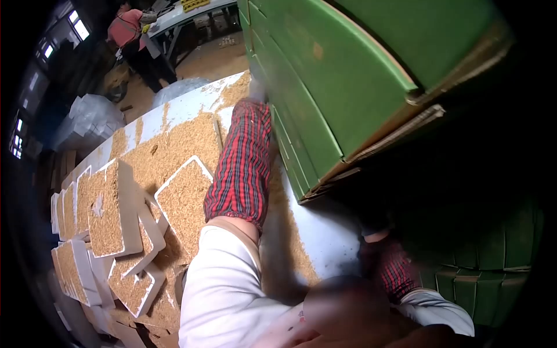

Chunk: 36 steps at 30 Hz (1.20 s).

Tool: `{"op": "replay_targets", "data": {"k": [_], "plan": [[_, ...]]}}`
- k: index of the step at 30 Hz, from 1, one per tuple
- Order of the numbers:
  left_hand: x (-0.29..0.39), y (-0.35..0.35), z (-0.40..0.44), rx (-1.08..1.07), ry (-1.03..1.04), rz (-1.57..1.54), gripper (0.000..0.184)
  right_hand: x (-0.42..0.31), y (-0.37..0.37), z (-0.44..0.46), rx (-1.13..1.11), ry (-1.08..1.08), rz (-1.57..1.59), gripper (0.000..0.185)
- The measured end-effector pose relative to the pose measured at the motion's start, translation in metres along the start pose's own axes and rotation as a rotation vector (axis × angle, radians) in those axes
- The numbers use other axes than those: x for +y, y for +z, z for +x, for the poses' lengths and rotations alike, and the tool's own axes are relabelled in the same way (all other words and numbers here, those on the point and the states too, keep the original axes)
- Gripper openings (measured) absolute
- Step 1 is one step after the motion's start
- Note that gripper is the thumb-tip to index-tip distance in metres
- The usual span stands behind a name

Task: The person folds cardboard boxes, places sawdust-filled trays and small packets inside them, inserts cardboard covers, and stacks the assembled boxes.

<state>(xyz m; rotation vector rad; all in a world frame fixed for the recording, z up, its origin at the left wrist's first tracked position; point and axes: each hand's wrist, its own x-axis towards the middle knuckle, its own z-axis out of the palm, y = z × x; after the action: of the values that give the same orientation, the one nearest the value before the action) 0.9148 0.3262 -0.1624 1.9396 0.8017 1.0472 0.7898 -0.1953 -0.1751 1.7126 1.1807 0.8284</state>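
A tall stack of green cardboard boxes (307, 75) leans over the table on my right. My left arm, in a red plaid sleeve cover, reaches forward along it. My left hand (256, 90) is a small grey blur against the stack's far left side, its fingers not distinguishable. Below the stack's near corner, my right hand (374, 223) is in deep shadow, close to the boxes' underside. Its fingers are hidden, so I cannot tell whether it grips them. Left of my left arm lies a white-edged panel (185, 197) coated with tan, crumb-like material.
More coated white blocks (107, 209) are piled unevenly at the left. Tan crumbs cover much of the white table (331, 232). Further green boxes (476, 290) stand at the lower right. Beyond are plastic-wrapped bundles (90, 119) and a person (130, 35) at another table.
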Motion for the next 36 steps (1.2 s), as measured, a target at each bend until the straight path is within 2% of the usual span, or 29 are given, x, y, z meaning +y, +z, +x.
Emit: {"op": "replay_targets", "data": {"k": [8,16,25,26,28,30,32,34,35,36], "plan": [[0.003,0.003,-0.003,-0.018,-0.005,-0.029,0.042,0.015,0.0,0.023,-0.029,0.072,0.039,0.059],[-0.014,0.023,0.001,0.051,-0.002,-0.066,0.044,0.016,0.024,0.028,0.013,-0.03,-0.15,0.061],[-0.042,0.078,-0.002,-0.023,-0.122,-0.186,0.047,0.021,0.023,0.031,0.02,-0.07,-0.23,0.062],[-0.048,0.081,-0.012,0.066,0.16,0.101,0.05,0.02,0.021,0.029,0.016,-0.068,-0.211,0.062],[-0.006,0.05,-0.041,0.024,-0.021,-0.013,0.049,0.02,0.017,0.027,0.008,-0.056,-0.157,0.062],[0.019,0.022,-0.072,0.025,-0.066,-0.096,0.05,0.021,0.017,0.028,0.027,-0.037,-0.088,0.062],[0.043,-0.005,-0.112,0.02,-0.086,-0.187,0.052,0.022,0.019,0.026,0.034,-0.007,0.101,0.062],[0.068,-0.03,-0.146,0.007,-0.094,-0.277,0.053,0.018,0.018,0.018,0.013,0.082,0.448,0.063],[0.082,-0.04,-0.157,-0.001,-0.09,-0.329,0.054,0.01,0.014,0.01,-0.008,0.141,0.843,0.063],[0.098,-0.049,-0.167,-0.011,-0.085,-0.388,0.054,0.0,0.012,0.004,0.041,0.307,1.741,0.064]]}}
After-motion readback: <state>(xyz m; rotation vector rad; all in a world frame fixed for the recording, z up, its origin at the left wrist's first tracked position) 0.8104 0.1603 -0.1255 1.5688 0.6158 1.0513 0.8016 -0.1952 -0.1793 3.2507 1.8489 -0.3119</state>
